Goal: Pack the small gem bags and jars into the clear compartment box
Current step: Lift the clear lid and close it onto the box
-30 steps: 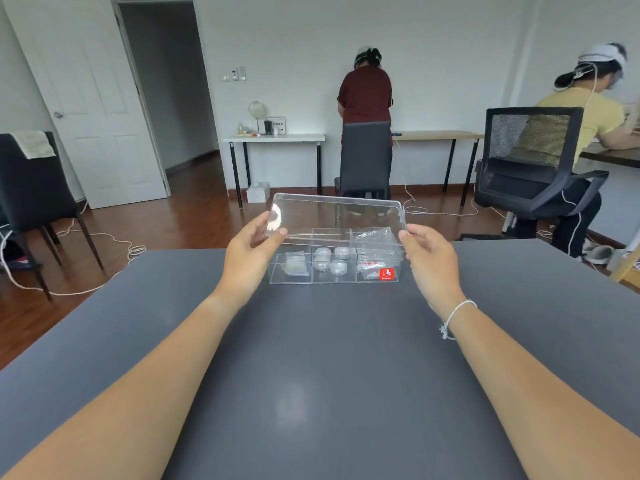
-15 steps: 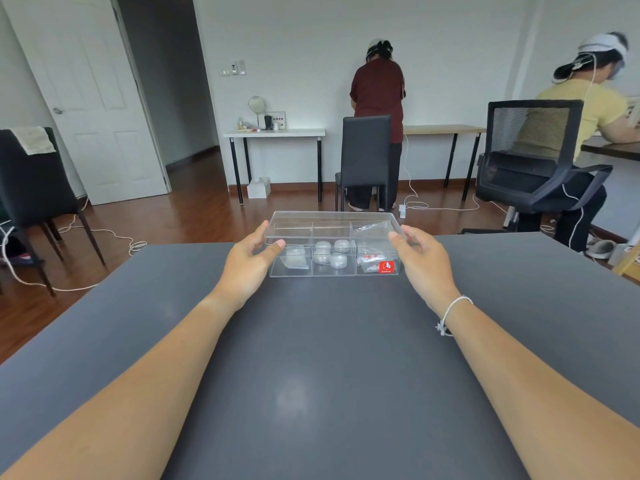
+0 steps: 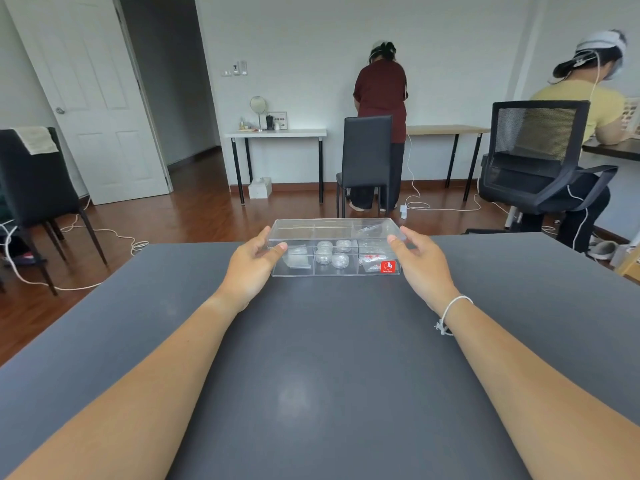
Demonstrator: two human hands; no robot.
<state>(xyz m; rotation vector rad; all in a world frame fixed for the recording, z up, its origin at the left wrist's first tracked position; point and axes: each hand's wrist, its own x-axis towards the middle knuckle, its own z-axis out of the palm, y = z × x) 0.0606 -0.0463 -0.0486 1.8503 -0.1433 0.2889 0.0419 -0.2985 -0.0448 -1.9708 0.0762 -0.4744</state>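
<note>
The clear compartment box [image 3: 335,247] sits at twelve o'clock on the far edge of the grey table [image 3: 311,375], lid down flat over the round jars [image 3: 332,253] in the middle cell and bags [image 3: 372,259] at three o'clock. The left hand [image 3: 254,263] and right hand [image 3: 420,259] bracket its ends — fingertips touching the lid corners, fingers loosely apart, not clamped — likely to press it evenly shut.

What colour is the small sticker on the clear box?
Red with a white logo, at the box's front right corner; head view.

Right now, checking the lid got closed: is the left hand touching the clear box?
Touching. The head view shows the left hand with its thumb on the clear box at the left top edge.
</note>
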